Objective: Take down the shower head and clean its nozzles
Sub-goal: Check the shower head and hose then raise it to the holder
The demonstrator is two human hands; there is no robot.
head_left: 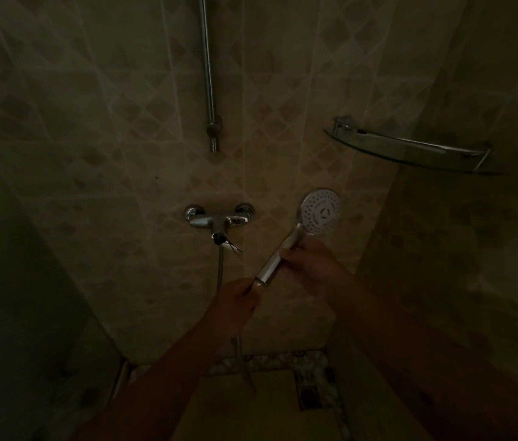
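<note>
Two hands hold the shower head (320, 211) off its rail (207, 71): left hand (235, 300) wrapped round the handle's bottom end, right hand (308, 262) gripping further up, nozzles facing the camera. Dim light could hide clogged holes; the hose (219, 268) may tug against the tap (216, 219)

The head view is very dim, with a brownish cast over the tiled wall (143, 128). The brightest patch lies mid-frame, where the white face of the shower head (321, 211) and the chrome mixer tap (219, 219) catch small glints. The corners fall into near black. Tile lines bow outward toward the edges. Both forearms low in the frame look soft and grainy.
</note>
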